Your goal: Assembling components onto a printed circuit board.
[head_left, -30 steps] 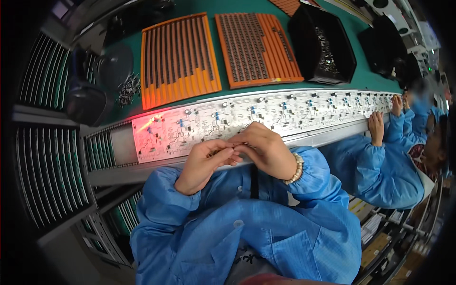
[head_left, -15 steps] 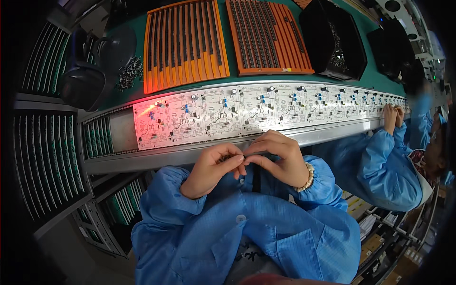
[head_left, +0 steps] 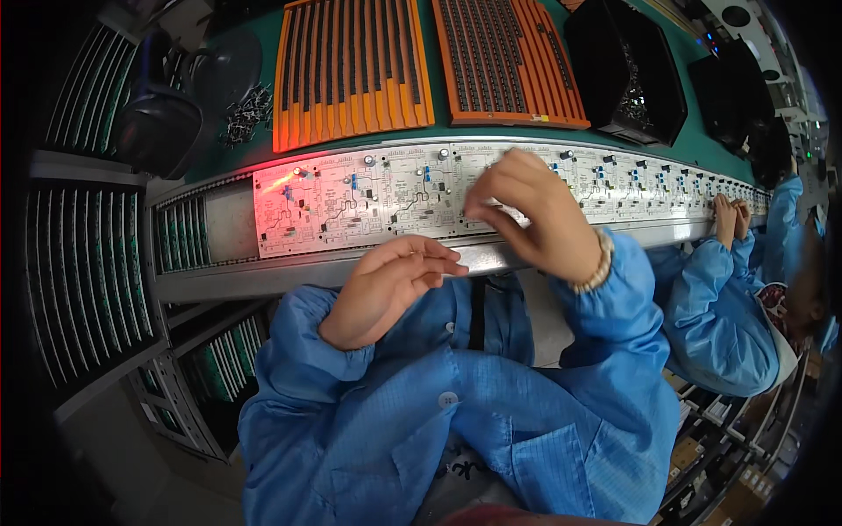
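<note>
A long row of white circuit boards carries blue, black and silver components along a metal rail. Over the boards, right of the middle, hangs my right hand, its fingertips curled together in a pinch and partly blurred. Whatever it pinches is too small to make out. My left hand is just in front of the rail's near edge, palm turned inward, thumb pressed toward the fingers. Something tiny may sit between them, but I cannot make it out. A beaded bracelet circles my right wrist.
Beyond the boards stand an orange tray and a red-orange tray of black parts, plus a black bin. Loose metal parts lie at left. Board racks flank me. A co-worker's hands work at the right.
My hands have parted. The right one has risen forward and right over the boards, while the left stays low near the rail, slightly further forward.
</note>
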